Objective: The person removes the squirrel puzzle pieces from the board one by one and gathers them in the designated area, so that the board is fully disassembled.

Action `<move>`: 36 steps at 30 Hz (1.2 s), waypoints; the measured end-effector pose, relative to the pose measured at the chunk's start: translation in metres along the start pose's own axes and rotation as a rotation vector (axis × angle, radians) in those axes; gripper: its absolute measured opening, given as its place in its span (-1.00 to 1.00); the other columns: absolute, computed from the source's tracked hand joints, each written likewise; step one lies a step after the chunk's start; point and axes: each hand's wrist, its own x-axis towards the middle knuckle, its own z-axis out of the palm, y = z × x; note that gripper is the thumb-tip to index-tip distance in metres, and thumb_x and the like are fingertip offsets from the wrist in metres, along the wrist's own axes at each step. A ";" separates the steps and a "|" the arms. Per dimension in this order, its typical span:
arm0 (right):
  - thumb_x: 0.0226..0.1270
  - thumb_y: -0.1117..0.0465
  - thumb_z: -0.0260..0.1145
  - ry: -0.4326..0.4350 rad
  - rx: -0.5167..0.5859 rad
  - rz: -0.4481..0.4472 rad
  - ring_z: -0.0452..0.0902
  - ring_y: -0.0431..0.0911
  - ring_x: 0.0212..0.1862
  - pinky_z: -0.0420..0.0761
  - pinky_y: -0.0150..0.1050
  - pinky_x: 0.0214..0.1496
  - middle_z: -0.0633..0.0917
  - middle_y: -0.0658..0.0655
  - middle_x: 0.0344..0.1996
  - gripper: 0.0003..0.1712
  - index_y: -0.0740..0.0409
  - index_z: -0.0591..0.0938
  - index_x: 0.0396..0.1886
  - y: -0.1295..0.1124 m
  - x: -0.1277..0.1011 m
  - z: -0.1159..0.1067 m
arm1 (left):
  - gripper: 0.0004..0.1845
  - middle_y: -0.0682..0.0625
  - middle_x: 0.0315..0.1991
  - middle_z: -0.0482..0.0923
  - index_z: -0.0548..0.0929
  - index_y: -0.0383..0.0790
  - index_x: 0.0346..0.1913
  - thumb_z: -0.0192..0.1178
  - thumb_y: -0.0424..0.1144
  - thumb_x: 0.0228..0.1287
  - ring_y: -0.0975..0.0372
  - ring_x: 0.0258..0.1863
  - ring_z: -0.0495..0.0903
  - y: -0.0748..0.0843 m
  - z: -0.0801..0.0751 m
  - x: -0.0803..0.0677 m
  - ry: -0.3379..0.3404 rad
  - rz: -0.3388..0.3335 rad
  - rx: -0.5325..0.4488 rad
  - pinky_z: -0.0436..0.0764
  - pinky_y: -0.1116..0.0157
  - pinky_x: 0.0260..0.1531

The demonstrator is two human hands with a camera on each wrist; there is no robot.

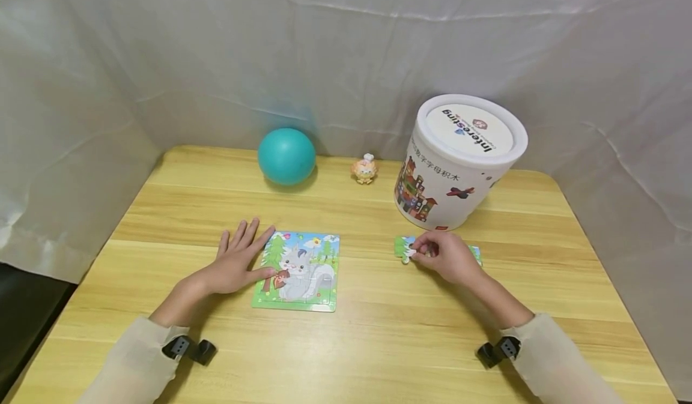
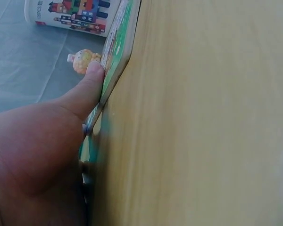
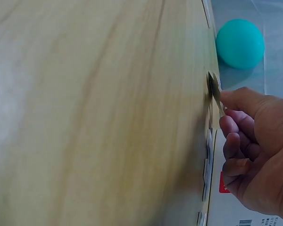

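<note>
The head view looks forward and down over the whole pale wooden tabletop (image 1: 378, 326) from above. Each wrist view sits very near its hand, skimming that tabletop sideways. The right wrist shares the round teal ball (image 1: 286, 156) (image 3: 240, 43), the left the white cylindrical tub (image 1: 459, 164) (image 2: 70, 16).

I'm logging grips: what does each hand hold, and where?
The right hand pinches a loose puzzle piece at its right edge. The left hand holds nothing; it rests flat against the puzzle board.
</note>
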 end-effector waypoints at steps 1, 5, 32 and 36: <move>0.20 0.25 0.56 0.000 -0.003 0.000 0.42 -0.16 -0.42 0.44 -0.34 -0.39 0.61 -0.06 -0.47 -0.86 0.08 0.72 -0.32 0.000 0.000 0.000 | -0.05 -0.41 0.61 -0.41 -0.03 -0.22 0.65 0.20 0.13 0.45 -0.31 0.55 -0.50 0.000 0.000 0.000 0.001 0.001 0.001 -0.53 -0.35 0.36; 0.18 0.23 0.58 0.004 -0.001 -0.008 0.42 -0.16 -0.42 0.44 -0.34 -0.39 0.61 -0.06 -0.47 -0.84 0.08 0.73 -0.30 -0.001 0.000 -0.001 | -0.05 -0.41 0.61 -0.43 -0.02 -0.22 0.65 0.21 0.13 0.45 -0.32 0.55 -0.49 0.000 0.000 0.001 0.005 0.005 -0.005 -0.53 -0.36 0.35; 0.31 0.19 0.48 -0.175 0.158 -0.184 0.47 -0.22 -0.47 0.53 -0.35 -0.41 0.65 -0.11 -0.43 -0.74 0.16 0.72 -0.06 -0.088 0.038 0.065 | -0.01 -0.40 0.61 -0.26 -0.07 -0.39 0.62 0.16 0.15 0.47 -0.25 0.59 -0.31 0.059 0.026 0.008 0.002 0.091 0.083 -0.35 -0.32 0.43; 0.31 0.18 0.48 -0.215 0.140 -0.207 0.45 -0.26 -0.49 0.52 -0.36 -0.39 0.63 -0.12 -0.45 -0.72 0.16 0.71 -0.03 -0.098 0.042 0.077 | 0.00 -0.40 0.61 -0.25 -0.07 -0.40 0.61 0.15 0.17 0.47 -0.24 0.59 -0.29 0.060 0.031 0.010 0.008 0.090 0.114 -0.35 -0.33 0.42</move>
